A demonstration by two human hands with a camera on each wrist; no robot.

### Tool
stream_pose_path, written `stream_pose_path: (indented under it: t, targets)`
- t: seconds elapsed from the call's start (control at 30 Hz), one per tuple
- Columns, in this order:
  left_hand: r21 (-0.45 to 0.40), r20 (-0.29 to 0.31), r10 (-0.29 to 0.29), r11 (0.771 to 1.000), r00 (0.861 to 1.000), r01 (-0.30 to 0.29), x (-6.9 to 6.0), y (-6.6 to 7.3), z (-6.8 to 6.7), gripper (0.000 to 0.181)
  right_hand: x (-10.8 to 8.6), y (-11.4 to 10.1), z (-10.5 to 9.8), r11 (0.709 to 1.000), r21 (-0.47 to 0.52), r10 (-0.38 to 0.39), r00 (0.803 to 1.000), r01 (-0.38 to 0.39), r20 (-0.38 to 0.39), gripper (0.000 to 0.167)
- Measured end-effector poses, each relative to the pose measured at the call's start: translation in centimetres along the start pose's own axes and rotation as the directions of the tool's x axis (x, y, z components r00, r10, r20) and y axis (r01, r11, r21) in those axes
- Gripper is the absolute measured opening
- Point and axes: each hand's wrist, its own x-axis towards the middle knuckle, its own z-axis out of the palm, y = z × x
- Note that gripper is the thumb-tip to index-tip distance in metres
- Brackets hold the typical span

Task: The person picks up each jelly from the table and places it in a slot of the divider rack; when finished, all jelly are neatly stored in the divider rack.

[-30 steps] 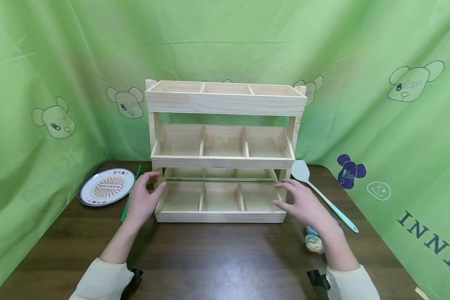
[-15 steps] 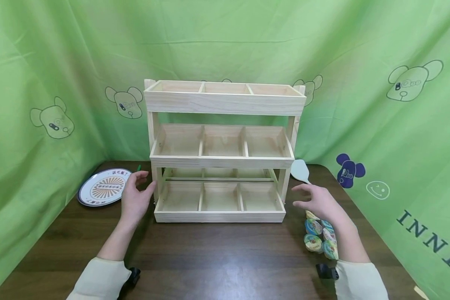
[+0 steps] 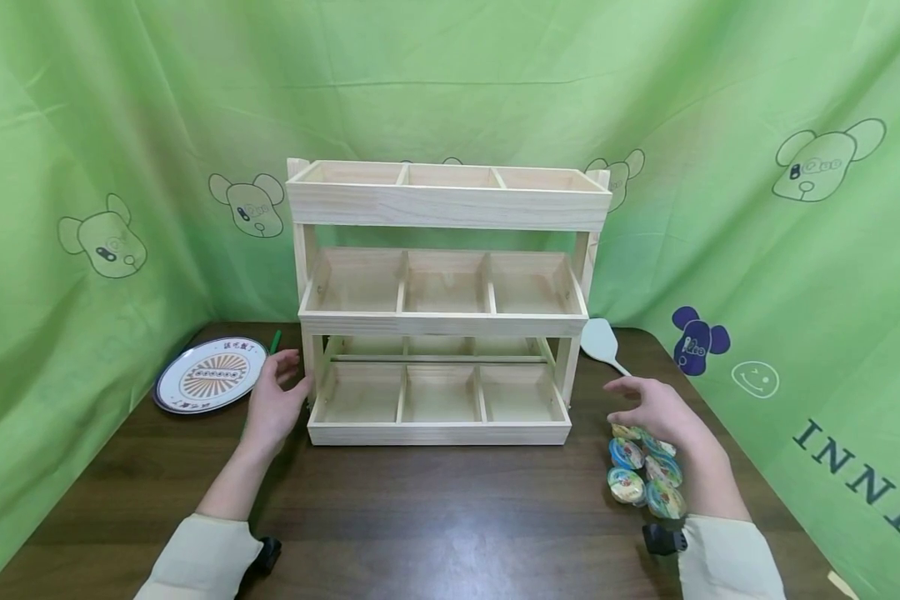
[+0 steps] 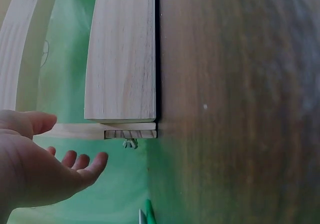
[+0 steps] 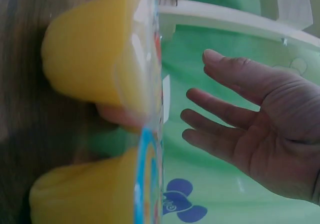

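A three-tier wooden rack point(image 3: 450, 208) stands at the back of the table, each tier split into three compartments. My left hand point(image 3: 273, 408) hovers by the rack's lower left post, fingers relaxed and holding nothing; the left wrist view shows the hand point(image 4: 55, 159) beside a wing nut point(image 4: 130, 143) on the rack. My right hand point(image 3: 663, 412) is held over several jelly cups point(image 3: 627, 486) with printed lids. In the right wrist view two yellow cups point(image 5: 90, 49) stand close to the camera, and the spread fingers of that hand point(image 5: 270, 124) are apart from them.
A white plate point(image 3: 212, 375) with a sunburst print lies at the left, a green stick point(image 3: 275, 341) beside it. On the right is a pale spatula point(image 3: 600, 342), its handle partly behind my right hand. Green cloth point(image 3: 450, 83) hangs round the table point(image 3: 435, 517).
My right hand has moved right, away from the rack's lower right side, to over the jelly cups. My left hand has drawn back a little to the left from the rack.
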Motion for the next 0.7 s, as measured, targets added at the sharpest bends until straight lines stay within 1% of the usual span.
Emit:
stream_pose_path:
  t: [0.1, 0.23, 0.3, 0.43, 0.7]
  targets:
    - [-0.031, 0.053, -0.03, 0.999, 0.998, 0.032, 0.1, -0.2, 0.1, 0.055, 0.0, 0.4, 0.0, 1.0, -0.008, 0.029, 0.999, -0.029, 0.028, 0.052]
    - [-0.055, 0.086, -0.05, 0.997, 0.995, 0.055, 0.2, -0.7, 0.2, 0.056, -0.1, 0.8, 0.0, 0.998, -0.009, 0.062, 0.996, -0.061, 0.069, 0.053]
    - [-0.058, 0.088, -0.052, 0.997, 0.995, 0.058, 0.2, -0.8, 0.3, 0.055, 0.0, 0.9, 0.0, 0.998, -0.008, 0.067, 0.994, -0.066, 0.091, 0.054]
    - [-0.067, 0.091, -0.054, 0.996, 0.994, 0.061, 0.2, -0.9, 0.3, 0.055, 0.0, 1.1, 0.1, 0.998, -0.016, 0.07, 0.992, -0.068, 0.109, 0.056]
    - [-0.056, 0.087, -0.054, 0.997, 0.995, 0.059, 0.1, -0.6, 0.4, 0.056, 0.4, 1.1, 0.6, 0.997, -0.032, 0.078, 0.994, -0.076, 0.078, 0.052]
